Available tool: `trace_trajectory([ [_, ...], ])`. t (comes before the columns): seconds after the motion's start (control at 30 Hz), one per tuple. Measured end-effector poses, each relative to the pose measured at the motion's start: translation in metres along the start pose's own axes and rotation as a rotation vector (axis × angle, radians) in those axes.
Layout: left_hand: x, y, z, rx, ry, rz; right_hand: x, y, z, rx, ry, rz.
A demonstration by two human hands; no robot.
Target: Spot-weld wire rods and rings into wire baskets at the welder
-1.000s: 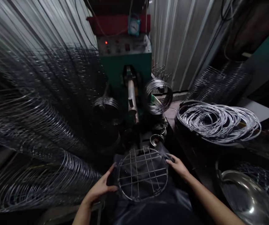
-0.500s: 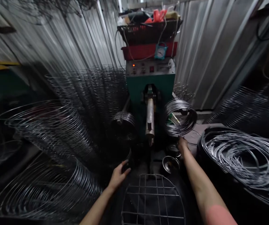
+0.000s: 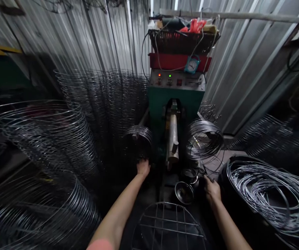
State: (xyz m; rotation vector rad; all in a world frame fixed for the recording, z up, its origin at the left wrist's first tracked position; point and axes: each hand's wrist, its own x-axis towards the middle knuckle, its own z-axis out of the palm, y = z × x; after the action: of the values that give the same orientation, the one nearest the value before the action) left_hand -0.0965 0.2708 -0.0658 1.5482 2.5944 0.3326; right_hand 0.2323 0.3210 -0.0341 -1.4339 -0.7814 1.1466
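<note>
Flanking the machine arm (image 3: 173,139), my left hand (image 3: 143,167) sits under the left coil (image 3: 139,131), my right hand (image 3: 212,187) below the right coil (image 3: 204,125).
I can't tell from my feed whether either hand's fingers grip anything. Metal cups (image 3: 183,193) stand between them; a ring-filled tub (image 3: 239,208) crowds the right. The wire rack (image 3: 162,228) lies nearest the camera.

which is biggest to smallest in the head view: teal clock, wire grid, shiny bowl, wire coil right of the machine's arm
1. Wire grid, though cut off by the bottom edge
2. Wire coil
3. Shiny bowl and teal clock: too alike to rank
</note>
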Motion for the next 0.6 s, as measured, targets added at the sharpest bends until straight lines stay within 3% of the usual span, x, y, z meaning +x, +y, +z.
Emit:
trace_trajectory([
  [0.13,-0.021,-0.005,0.001,0.025,0.098,0.073,-0.014,-0.004,-0.009,0.030,0.024,0.056],
  [0.37,-0.062,-0.015,-0.015,0.041,0.190,0.246,-0.044,-0.012,-0.024,0.216,0.021,-0.029],
  [0.6,-0.117,-0.020,-0.042,-0.060,0.347,0.374,-0.070,-0.054,-0.042,0.461,0.063,-0.170],
])
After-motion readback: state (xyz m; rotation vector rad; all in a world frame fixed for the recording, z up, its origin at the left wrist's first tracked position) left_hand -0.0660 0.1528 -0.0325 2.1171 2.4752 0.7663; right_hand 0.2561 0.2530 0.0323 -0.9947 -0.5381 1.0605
